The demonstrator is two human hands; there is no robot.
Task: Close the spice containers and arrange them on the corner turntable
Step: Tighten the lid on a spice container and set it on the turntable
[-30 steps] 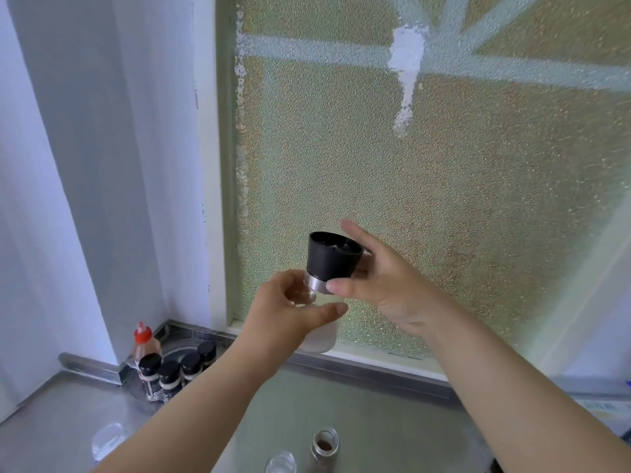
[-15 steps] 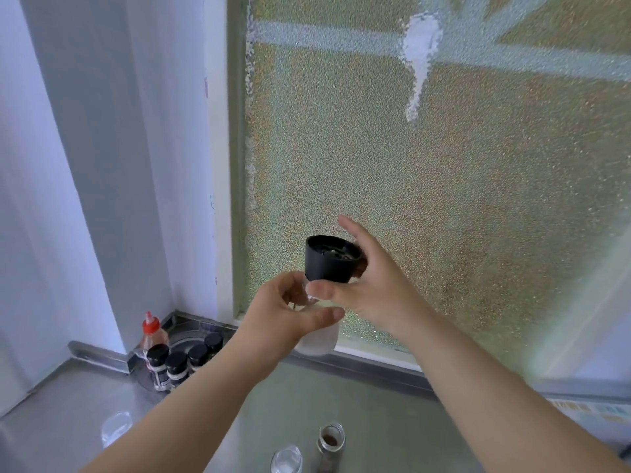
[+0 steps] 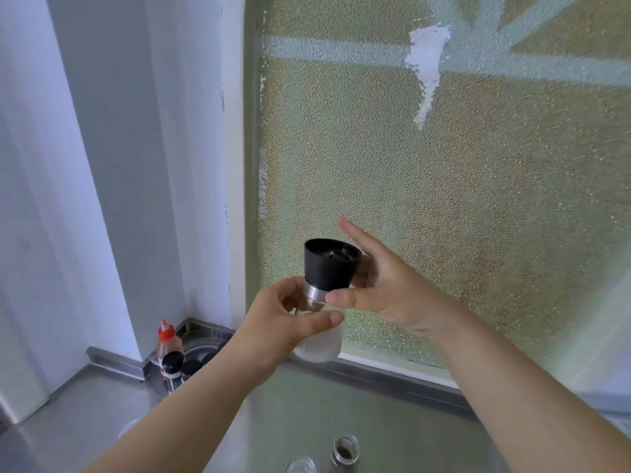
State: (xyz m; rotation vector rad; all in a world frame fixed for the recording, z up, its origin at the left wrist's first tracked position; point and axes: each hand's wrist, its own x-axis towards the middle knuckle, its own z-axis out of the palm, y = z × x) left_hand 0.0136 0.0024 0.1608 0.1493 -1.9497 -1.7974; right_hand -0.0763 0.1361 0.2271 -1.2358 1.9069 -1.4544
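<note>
I hold a spice grinder in front of the window. My left hand point(image 3: 290, 322) is wrapped round its glass body point(image 3: 319, 346), which holds white grains. My right hand point(image 3: 386, 291) pinches its black top point(image 3: 329, 268) between thumb and fingers, with the index finger stretched upward. In the corner at lower left sits the round metal turntable point(image 3: 201, 346) with a red-capped sauce bottle point(image 3: 166, 339) and black-capped spice jars point(image 3: 172, 365) on it; my left forearm hides part of it. An uncapped small jar point(image 3: 345, 452) with brown spice stands on the counter near the bottom edge.
A clear round lid or glass point(image 3: 302, 466) lies beside the uncapped jar. The steel counter point(image 3: 85, 414) runs along a frosted window point(image 3: 444, 199) with a raised metal sill. A white wall closes the left side.
The view has shifted right and down slightly, so the turntable sits closer to my left arm. Both hands stay on the grinder; my right hand's grip on the black top has turned a little.
</note>
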